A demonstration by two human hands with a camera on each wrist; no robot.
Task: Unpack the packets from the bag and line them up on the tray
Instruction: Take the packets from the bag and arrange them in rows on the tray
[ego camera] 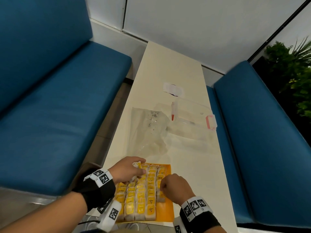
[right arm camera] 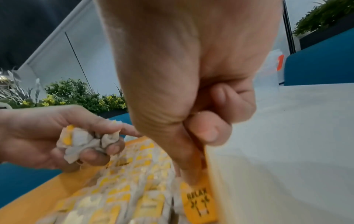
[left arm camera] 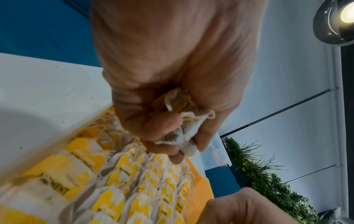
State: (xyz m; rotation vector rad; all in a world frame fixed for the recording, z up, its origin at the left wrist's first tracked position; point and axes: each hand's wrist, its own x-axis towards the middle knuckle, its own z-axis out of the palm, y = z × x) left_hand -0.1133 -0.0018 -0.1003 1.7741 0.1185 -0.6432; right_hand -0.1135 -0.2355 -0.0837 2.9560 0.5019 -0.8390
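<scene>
Left hand [ego camera: 127, 170] clutches bunched packets [right arm camera: 84, 141] over orange tray [ego camera: 166, 214]; right hand [ego camera: 175, 187] fingers curled, thumb pressing a rowed packet [right arm camera: 199, 200]. Empty bag [ego camera: 149, 130] (crumpled) lies beyond on table [ego camera: 193, 165], beside clear box [ego camera: 193, 118].

Counter [ego camera: 185, 165]: smooth, pale cream, faintly satin laminate look. Tray [ego camera: 165, 214]: orange, matt and smooth, material not certain. Packets [ego camera: 143, 195]: soft, fibrous off-white paper pouches, thin string, glossy yellow printed tags; those crumpled in the left hand [ego camera: 127, 169] show creased, slightly fuzzy paper. Bag [ego camera: 149, 130], far of the tray: thin clear plastic film, wrinkled, glossy. Box [ego camera: 193, 118], right of it: rigid clear plastic, red plastic clips. Benches [ego camera: 58, 106]: blue, matt woven upholstery.
</scene>
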